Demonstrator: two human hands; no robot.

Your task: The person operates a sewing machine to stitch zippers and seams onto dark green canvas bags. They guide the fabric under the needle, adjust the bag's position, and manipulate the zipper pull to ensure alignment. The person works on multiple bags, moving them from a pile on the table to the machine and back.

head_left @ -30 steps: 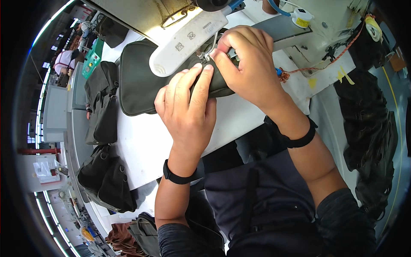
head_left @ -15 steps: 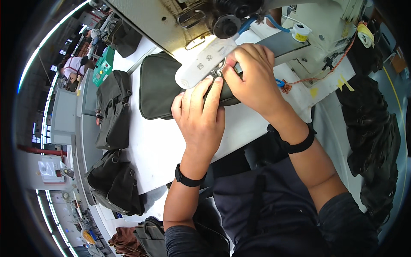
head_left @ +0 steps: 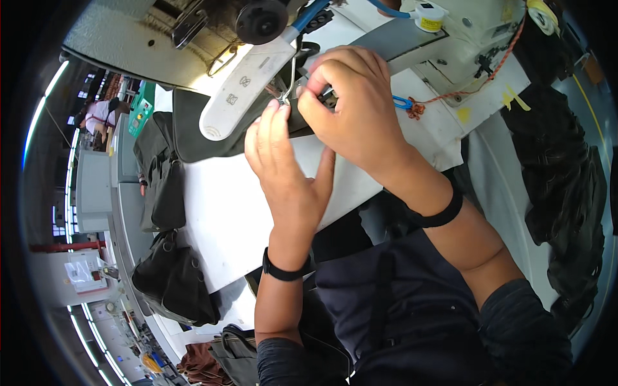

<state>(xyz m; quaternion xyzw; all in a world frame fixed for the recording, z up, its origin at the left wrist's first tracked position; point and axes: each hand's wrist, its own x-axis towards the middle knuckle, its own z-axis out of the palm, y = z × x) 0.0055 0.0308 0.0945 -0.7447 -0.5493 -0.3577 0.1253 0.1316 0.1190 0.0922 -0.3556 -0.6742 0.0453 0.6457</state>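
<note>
My left hand (head_left: 288,182) has its fingers stretched out and thumb spread, fingertips at the metal presser foot (head_left: 283,95) of a sewing machine (head_left: 138,35). My right hand (head_left: 347,109) is curled in a pinch just right of that foot; what is between its fingertips is hidden. Under the fingertips and the machine lies a dark olive fabric bag (head_left: 193,145), partly covered by a long white bar (head_left: 222,119) angled down from the machine head. Blue tubing (head_left: 310,14) runs above the bar.
Two dark bags (head_left: 161,193) (head_left: 164,276) lie along the left of the white table (head_left: 219,225). Beyond are a green control box (head_left: 140,109) and a co-worker (head_left: 100,116). An orange cord (head_left: 483,83) crosses the machine bed; dark cloth (head_left: 550,212) is piled at right.
The whole view has shifted. My left thumb has spread away from its fingers and shows below my right hand. My right hand stays curled by the presser foot.
</note>
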